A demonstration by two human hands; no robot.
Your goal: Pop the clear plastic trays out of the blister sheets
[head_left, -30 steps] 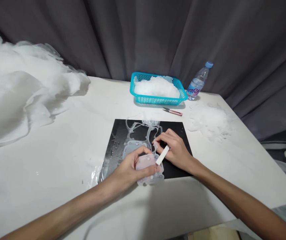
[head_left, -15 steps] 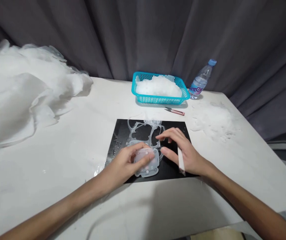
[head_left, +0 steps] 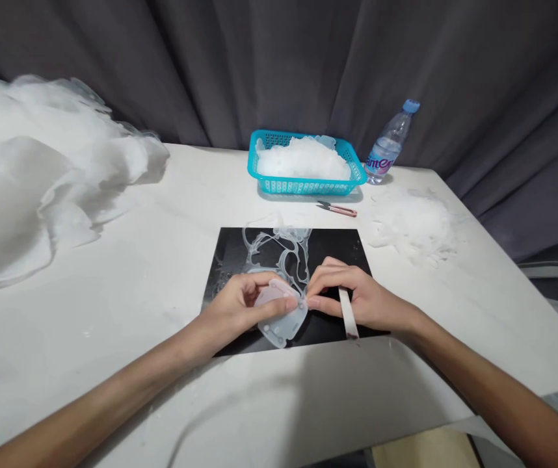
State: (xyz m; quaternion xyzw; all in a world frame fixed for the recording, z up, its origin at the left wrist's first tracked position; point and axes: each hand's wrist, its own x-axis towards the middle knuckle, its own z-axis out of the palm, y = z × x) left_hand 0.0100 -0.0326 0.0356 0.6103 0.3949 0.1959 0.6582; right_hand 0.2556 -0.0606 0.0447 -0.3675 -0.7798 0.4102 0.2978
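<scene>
A translucent rubbery moulded piece (head_left: 283, 318) with small round bumps lies over a black mat (head_left: 352, 244). My left hand (head_left: 240, 305) grips it with fingers curled round its top. My right hand (head_left: 357, 296) pinches the piece's right edge with thumb and forefinger. A thin white stick-like tool (head_left: 347, 313) rests tucked in that same hand. Thin strips of translucent trim (head_left: 279, 250) trail from the piece across the mat.
A turquoise basket (head_left: 303, 187) full of white pieces stands at the back. Small pink-handled snips (head_left: 337, 208) lie before it, a water bottle (head_left: 389, 144) to its right. A heap of white scraps (head_left: 415, 224) sits right; a large translucent pile (head_left: 39, 175) fills the left.
My right hand came back from spread fingers to pinch the piece's edge. The left hand lifted and tilted the piece. The tool swung from pointing sideways to lying along the right palm.
</scene>
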